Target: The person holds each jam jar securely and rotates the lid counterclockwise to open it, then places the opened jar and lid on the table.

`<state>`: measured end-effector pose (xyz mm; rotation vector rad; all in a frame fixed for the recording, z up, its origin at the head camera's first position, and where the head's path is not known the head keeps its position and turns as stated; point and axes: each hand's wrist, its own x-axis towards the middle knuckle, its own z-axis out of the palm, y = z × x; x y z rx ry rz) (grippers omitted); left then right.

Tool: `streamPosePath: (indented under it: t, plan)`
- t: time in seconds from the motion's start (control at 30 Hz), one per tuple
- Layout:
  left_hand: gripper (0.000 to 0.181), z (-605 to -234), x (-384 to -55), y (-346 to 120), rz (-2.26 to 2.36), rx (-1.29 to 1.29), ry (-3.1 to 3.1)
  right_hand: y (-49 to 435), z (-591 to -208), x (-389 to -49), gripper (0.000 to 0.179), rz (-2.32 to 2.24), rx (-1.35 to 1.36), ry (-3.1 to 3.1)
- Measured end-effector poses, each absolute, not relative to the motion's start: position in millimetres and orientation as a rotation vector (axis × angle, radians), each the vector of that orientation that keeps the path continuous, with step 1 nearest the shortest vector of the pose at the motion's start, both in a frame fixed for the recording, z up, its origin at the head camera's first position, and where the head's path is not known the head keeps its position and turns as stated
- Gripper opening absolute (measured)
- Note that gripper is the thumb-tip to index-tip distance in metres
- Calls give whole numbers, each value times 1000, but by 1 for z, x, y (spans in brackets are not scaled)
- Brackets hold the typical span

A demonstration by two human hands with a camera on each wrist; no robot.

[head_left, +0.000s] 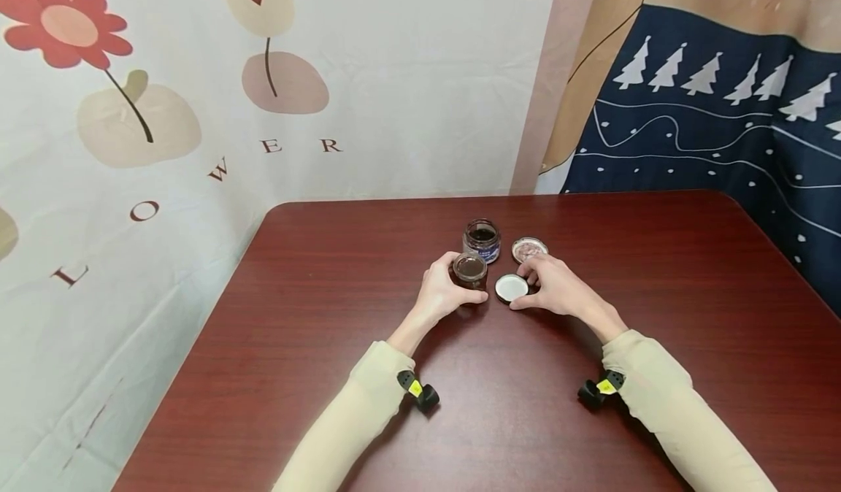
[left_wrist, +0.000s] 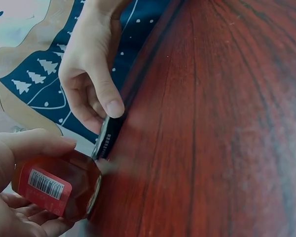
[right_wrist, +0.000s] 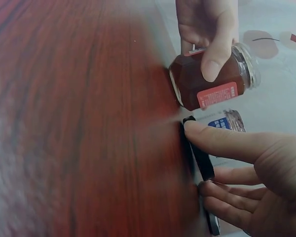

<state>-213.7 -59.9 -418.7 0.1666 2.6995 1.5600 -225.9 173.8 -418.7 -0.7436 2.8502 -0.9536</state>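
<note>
My left hand (head_left: 439, 289) grips an uncapped glass jar (head_left: 470, 267) of dark amber contents round its sides. A red label with a barcode shows on this jar (left_wrist: 52, 185) in the left wrist view. To its right, my right hand (head_left: 561, 286) pinches a black lid (head_left: 511, 288) by its rim, white inside facing up. In the right wrist view the lid (right_wrist: 201, 159) sits between thumb and fingers, slightly tilted, close to the tabletop. Whether its lower edge touches the table I cannot tell.
Behind the held jar stands a second open jar (head_left: 482, 239) with a blue label and dark contents. A second lid (head_left: 528, 250), smeared inside, lies upturned just beyond my right fingers. All are on a reddish-brown table (head_left: 328, 295), with printed cloth (head_left: 407, 76) hanging behind.
</note>
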Motion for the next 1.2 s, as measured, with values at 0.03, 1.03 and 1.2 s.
streamPosePath:
  t: [0.03, 1.03, 1.2]
  plan:
    - [64, -419, -213, -60, 1561, 168, 2695, 173, -419, -226, 48, -937, -742, 2859]
    - [75, -419, -204, -59, 1544, 287, 2624, 182, -414, -221, 55, -886, -842, 2836]
    - [80, -415, -202, -61, 1608, 291, 2593, 186, -406, -220, 55, -900, -803, 2853]
